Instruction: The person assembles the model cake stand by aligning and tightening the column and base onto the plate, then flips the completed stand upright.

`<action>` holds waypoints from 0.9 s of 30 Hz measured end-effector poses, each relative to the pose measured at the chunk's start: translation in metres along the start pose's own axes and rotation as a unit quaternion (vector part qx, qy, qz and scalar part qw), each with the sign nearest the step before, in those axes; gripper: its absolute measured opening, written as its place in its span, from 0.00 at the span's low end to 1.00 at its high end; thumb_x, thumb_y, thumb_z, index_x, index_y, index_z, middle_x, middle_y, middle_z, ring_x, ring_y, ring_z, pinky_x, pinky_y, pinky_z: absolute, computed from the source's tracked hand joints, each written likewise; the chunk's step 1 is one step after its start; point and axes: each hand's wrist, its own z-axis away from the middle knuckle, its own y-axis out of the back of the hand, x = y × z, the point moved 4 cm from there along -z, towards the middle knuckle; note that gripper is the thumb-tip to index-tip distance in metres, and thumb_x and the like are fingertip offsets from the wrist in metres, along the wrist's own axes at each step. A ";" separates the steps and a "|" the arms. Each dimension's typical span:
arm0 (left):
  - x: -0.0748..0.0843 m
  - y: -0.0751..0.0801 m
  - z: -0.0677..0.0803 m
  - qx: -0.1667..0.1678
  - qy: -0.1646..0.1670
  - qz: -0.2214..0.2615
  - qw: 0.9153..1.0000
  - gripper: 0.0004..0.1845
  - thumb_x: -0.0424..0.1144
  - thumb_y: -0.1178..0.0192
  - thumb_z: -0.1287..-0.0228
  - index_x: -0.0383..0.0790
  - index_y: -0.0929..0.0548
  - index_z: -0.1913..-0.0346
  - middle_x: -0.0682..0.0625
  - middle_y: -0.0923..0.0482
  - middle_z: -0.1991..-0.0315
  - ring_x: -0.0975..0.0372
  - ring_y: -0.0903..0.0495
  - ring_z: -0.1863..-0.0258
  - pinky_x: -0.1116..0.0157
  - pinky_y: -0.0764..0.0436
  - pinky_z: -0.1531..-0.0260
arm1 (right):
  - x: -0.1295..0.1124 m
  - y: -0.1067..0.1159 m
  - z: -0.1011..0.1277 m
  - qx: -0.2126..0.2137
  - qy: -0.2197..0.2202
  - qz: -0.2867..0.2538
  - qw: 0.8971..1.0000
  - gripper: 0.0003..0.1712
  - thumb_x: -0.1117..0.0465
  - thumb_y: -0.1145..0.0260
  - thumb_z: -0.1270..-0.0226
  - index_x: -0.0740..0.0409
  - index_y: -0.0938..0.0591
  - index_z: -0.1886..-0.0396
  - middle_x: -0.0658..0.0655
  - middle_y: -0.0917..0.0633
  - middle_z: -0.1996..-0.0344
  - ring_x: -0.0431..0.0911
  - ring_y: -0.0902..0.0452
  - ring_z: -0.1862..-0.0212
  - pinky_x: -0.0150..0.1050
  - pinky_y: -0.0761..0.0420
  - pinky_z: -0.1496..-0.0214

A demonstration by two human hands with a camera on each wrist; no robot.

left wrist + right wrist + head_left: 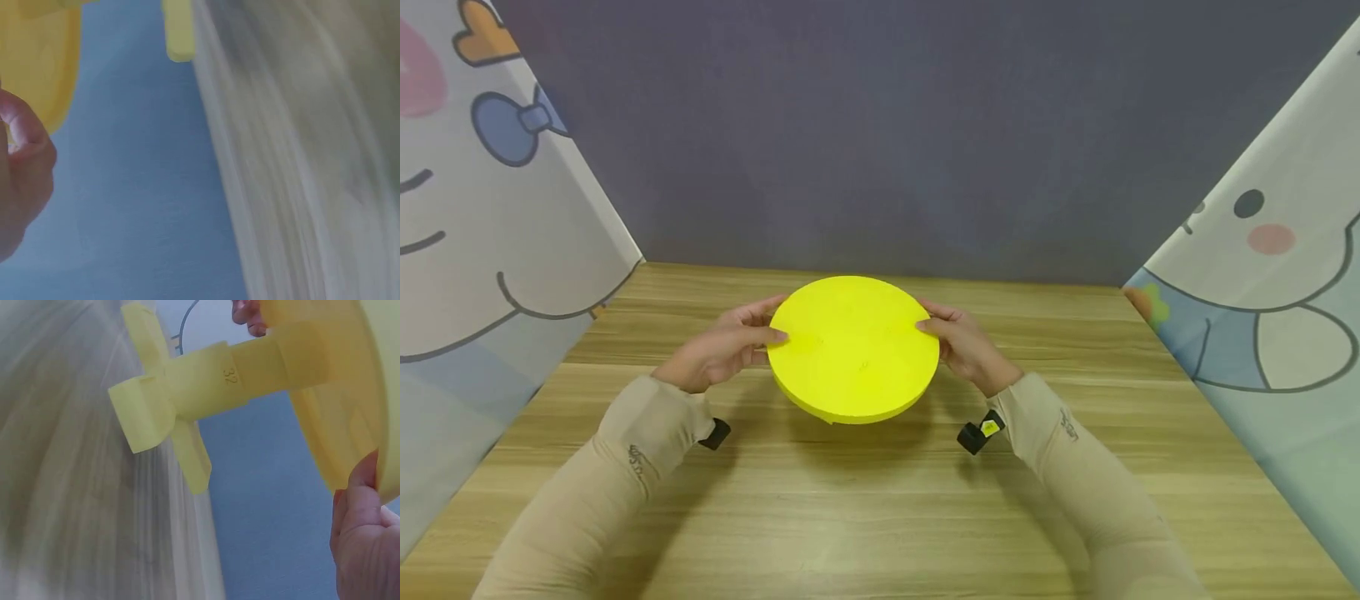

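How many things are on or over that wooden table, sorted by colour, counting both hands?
Yellow: 1, the round disc with a stem underneath, held at its rim by both hands.
Black: 2, a wrist camera on the left arm and a wrist camera on the right arm.
Hands: 2, left hand and right hand.
Total: 5.

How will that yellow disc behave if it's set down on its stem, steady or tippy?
Probably stiff: the disc keeps flat, held only at its rim by the left hand and right hand. Likely light plastic. The stem ends in cross fins, so it may stand, though top-heavy.
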 end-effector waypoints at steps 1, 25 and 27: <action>0.001 0.000 0.000 -0.001 0.002 0.006 1.000 0.39 0.23 0.47 0.34 0.38 0.52 0.24 0.46 0.27 0.53 0.62 0.16 0.64 0.63 0.16 0.62 | -0.001 -0.001 -0.001 0.005 0.002 -0.006 1.000 0.31 0.77 0.49 0.31 0.67 0.40 0.29 0.50 0.13 0.64 0.41 0.14 0.69 0.30 0.18 0.72; -0.011 0.030 -0.039 0.059 0.058 0.023 0.996 0.35 0.27 0.49 0.30 0.39 0.50 0.24 0.55 0.15 0.68 0.64 0.15 0.72 0.65 0.16 0.68 | 0.003 -0.002 -0.029 0.035 -0.059 -0.053 0.996 0.35 0.81 0.52 0.34 0.67 0.44 0.27 0.53 0.13 0.69 0.42 0.15 0.70 0.32 0.17 0.71; -0.011 0.031 -0.041 0.056 0.060 0.022 0.996 0.35 0.27 0.49 0.30 0.40 0.50 0.24 0.55 0.16 0.68 0.64 0.16 0.72 0.64 0.16 0.69 | 0.004 -0.001 -0.030 0.035 -0.061 -0.054 0.996 0.35 0.81 0.53 0.34 0.67 0.44 0.27 0.54 0.13 0.69 0.43 0.15 0.70 0.33 0.17 0.71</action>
